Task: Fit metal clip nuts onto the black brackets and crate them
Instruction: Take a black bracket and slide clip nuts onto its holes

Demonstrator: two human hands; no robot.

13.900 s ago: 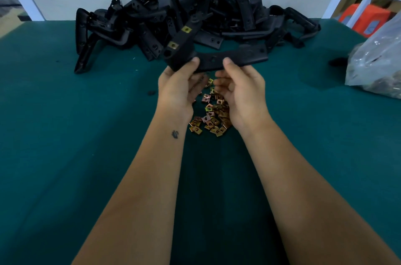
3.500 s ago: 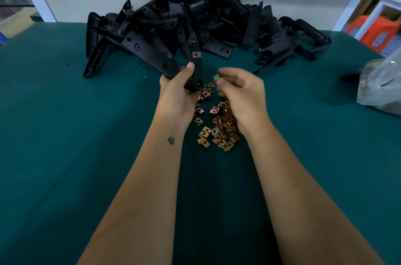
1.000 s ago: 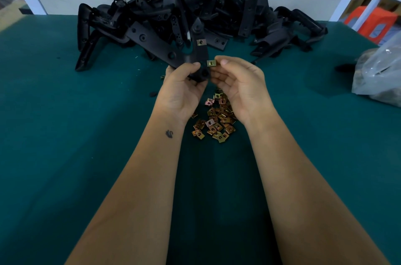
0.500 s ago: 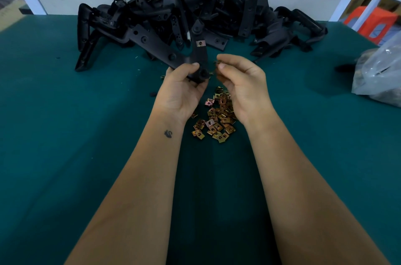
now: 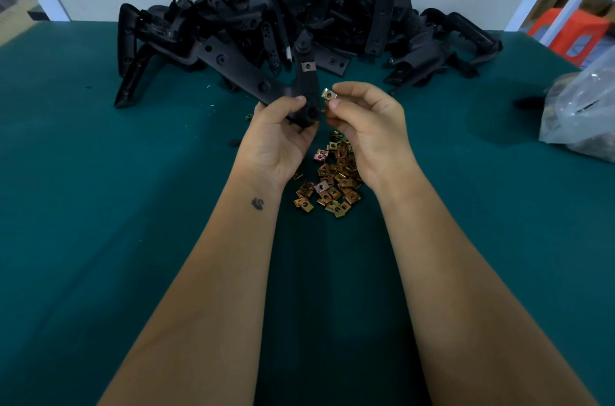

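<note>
My left hand (image 5: 278,139) grips a black angled bracket (image 5: 256,79) at its bend, above the green table. One arm of the bracket points up and carries a fitted clip nut (image 5: 308,66). My right hand (image 5: 367,126) pinches a single metal clip nut (image 5: 328,94) between thumb and forefinger, just right of the bracket's lower end and not touching it. A heap of loose brass-coloured clip nuts (image 5: 329,186) lies on the table under and between my wrists.
A big pile of black brackets (image 5: 299,13) fills the back of the green table (image 5: 100,206) against the wall. A clear plastic bag (image 5: 585,113) sits at the right edge. An orange stool (image 5: 569,36) stands beyond the table's far right corner.
My right hand has turned the pinched clip nut so its flat face shows, and holds it slightly away from the bracket. The left hand and bracket have barely moved.
</note>
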